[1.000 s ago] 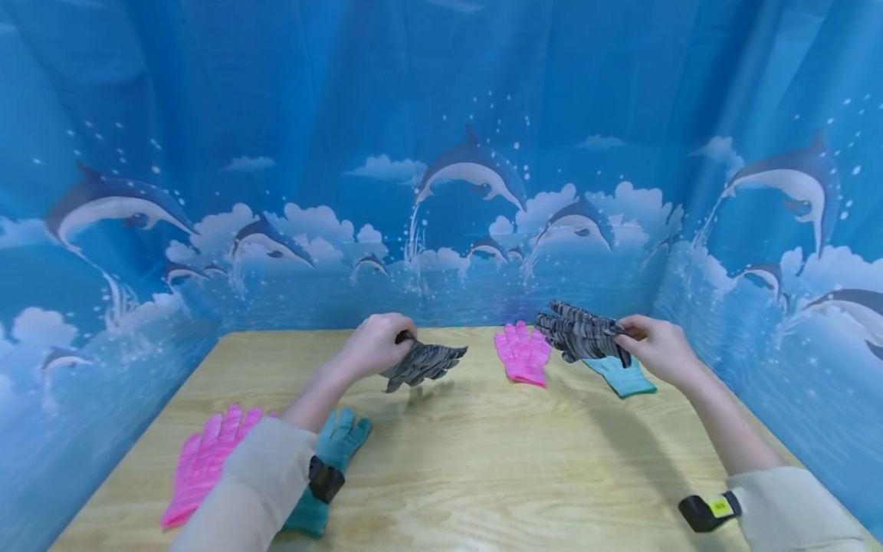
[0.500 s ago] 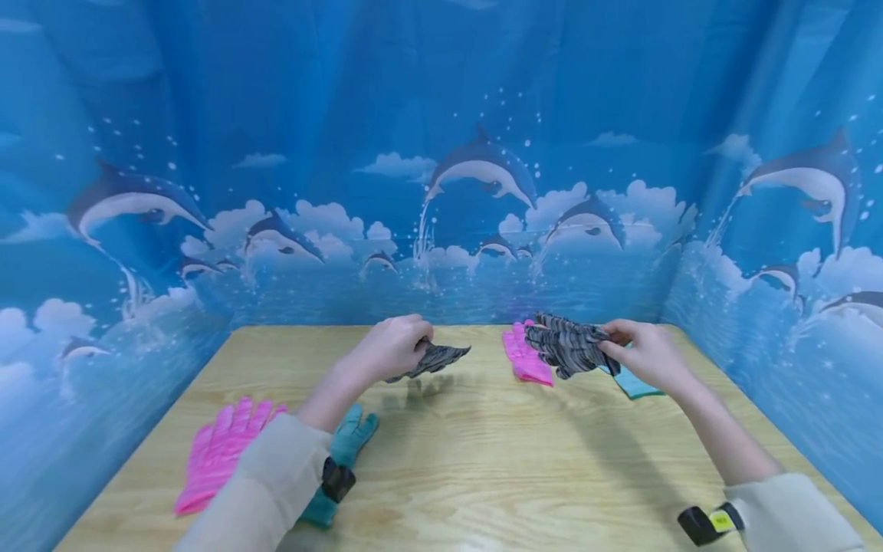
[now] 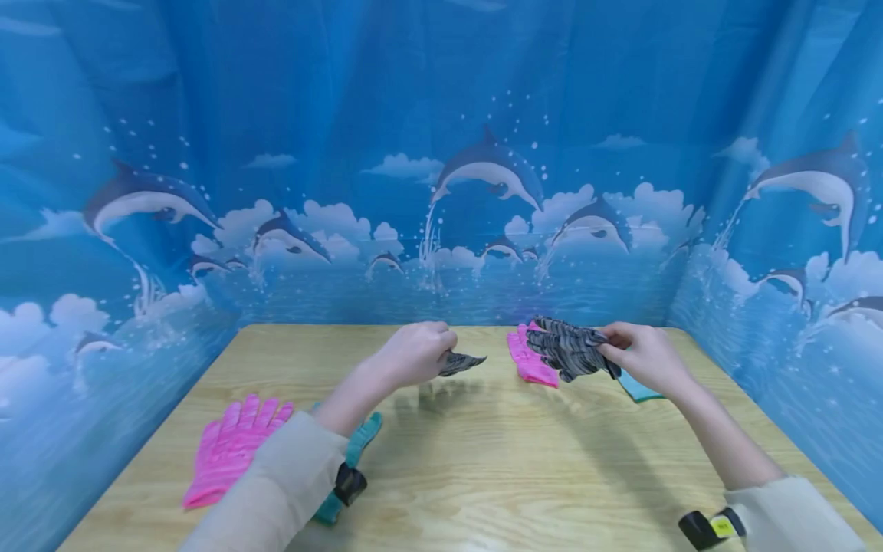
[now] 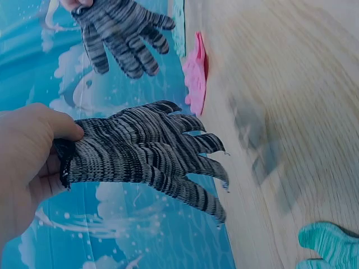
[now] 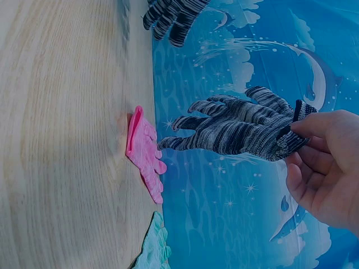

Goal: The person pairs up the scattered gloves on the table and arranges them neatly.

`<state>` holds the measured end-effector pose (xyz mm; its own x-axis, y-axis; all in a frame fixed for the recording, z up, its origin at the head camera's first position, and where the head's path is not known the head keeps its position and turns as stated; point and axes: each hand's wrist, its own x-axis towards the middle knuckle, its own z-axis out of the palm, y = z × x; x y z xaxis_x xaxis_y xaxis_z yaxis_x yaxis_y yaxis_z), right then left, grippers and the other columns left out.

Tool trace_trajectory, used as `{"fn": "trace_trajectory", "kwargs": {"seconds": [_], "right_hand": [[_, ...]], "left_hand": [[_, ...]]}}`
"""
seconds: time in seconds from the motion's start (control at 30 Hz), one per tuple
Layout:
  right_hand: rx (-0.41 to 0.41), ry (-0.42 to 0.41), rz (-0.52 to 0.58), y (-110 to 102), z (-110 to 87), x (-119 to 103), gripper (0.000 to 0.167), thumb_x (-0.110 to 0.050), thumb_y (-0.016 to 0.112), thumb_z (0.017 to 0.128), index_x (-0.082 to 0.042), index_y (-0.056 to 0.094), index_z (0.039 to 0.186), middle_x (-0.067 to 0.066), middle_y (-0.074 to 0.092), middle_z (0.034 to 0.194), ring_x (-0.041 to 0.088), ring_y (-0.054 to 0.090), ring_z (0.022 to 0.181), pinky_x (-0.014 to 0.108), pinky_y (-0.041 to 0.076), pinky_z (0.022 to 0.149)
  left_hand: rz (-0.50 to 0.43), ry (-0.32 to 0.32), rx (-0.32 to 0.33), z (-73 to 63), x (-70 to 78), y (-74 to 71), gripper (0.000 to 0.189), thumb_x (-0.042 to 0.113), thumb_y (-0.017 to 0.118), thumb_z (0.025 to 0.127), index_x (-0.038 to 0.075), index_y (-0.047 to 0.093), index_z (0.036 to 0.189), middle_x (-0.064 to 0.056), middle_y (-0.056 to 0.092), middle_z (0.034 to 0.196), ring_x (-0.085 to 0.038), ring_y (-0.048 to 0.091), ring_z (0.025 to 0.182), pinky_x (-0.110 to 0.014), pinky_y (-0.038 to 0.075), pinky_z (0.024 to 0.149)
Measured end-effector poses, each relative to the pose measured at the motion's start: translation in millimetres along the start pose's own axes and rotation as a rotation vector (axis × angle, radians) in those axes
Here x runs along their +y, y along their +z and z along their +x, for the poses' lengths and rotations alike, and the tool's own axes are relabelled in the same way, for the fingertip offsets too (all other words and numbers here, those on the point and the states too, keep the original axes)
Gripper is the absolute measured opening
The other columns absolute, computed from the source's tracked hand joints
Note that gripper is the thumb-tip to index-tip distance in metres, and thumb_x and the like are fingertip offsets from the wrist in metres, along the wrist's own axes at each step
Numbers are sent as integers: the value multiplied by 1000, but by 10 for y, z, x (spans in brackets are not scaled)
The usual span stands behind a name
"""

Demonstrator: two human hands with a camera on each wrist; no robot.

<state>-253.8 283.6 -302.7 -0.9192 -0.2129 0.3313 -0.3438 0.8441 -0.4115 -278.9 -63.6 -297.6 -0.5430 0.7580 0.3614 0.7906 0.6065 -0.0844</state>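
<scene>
My left hand (image 3: 417, 354) pinches a black-and-grey striped knit glove (image 4: 134, 148) by its dark cuff, thumb on top. The glove hangs above the table, its fingers spread and drooping; in the head view the hand hides most of it. A matching striped glove (image 3: 569, 349) is held by its cuff between the thumb and fingers of my right hand (image 3: 645, 354). That glove (image 5: 235, 123) is also off the table, in front of a pink glove (image 3: 530, 360) and a mostly covered teal glove (image 3: 638, 387).
A second pink glove (image 3: 231, 452) lies at the table's left, beside a teal glove (image 3: 359, 441) partly under my left forearm. The wooden table (image 3: 483, 468) ends at a blue dolphin-print curtain (image 3: 386, 192) at the back and sides.
My left hand has moved right with its striped glove, which shows less in the head view. The right hand's glove has shifted slightly left. The head view has turned a little left.
</scene>
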Motion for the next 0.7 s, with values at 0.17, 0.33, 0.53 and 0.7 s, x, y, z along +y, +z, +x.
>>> {"fn": "trace_trajectory", "kwargs": {"seconds": [0.17, 0.33, 0.53, 0.7], "right_hand": [[-3, 7, -2, 1, -12, 4, 23, -11, 60, 88, 4, 62, 106, 11, 65, 87, 27, 61, 79, 43, 49, 66], [4, -1, -6, 4, -22, -16, 20, -10, 61, 88, 3, 63, 103, 10, 66, 86, 27, 61, 78, 44, 48, 67], [13, -35, -25, 2, -41, -82, 19, -9, 62, 86, 2, 64, 100, 9, 66, 83, 27, 62, 77, 46, 48, 67], [16, -55, -32, 2, -50, -157, 20, -10, 61, 85, 3, 64, 100, 9, 66, 82, 27, 62, 76, 46, 48, 67]], "left_hand": [[23, 46, -48, 28, 119, 11, 19, -8, 54, 78, 9, 57, 72, 3, 43, 63, -7, 34, 53, -17, 31, 47], [60, 90, -78, 37, 233, 26, 18, -8, 55, 75, 9, 57, 72, 3, 43, 64, -7, 36, 54, -16, 32, 46], [108, 98, -193, 59, 362, 87, 16, -5, 58, 78, 7, 64, 86, 0, 54, 73, -8, 45, 58, -15, 38, 49], [163, 116, -237, 60, 444, 184, 15, 0, 60, 79, 9, 66, 90, 0, 57, 76, -9, 49, 60, -17, 41, 51]]}}
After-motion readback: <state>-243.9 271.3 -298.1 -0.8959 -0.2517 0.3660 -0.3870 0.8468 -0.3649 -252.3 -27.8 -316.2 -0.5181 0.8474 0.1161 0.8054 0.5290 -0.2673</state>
